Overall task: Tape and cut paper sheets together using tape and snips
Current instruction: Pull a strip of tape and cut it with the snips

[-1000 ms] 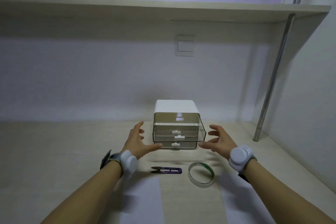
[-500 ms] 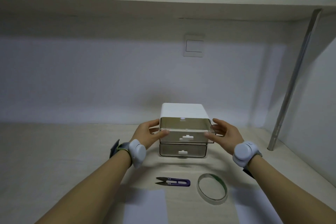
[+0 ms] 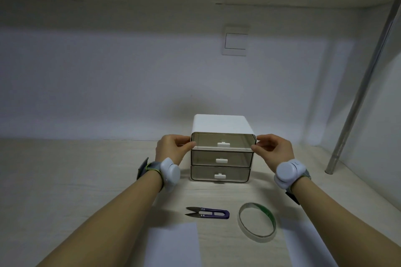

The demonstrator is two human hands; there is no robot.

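Both hands have closed in from the sides: a second ago they hovered spread beside the drawer unit [image 3: 221,147], and now the left hand [image 3: 172,149] and right hand [image 3: 273,149] pinch the front corners of its top drawer [image 3: 222,141], thumbs and fingertips on the edges. Nearer the person, on the desk [image 3: 65,180], the snips [image 3: 207,213] lie just left of the tape roll [image 3: 257,222], with two paper sheets [image 3: 173,245] at the near edge. Judged by sight, the paper is light and limp, best lifted by an edge; the thin tape ring should be taken by its rim, the snips by their purple handle.
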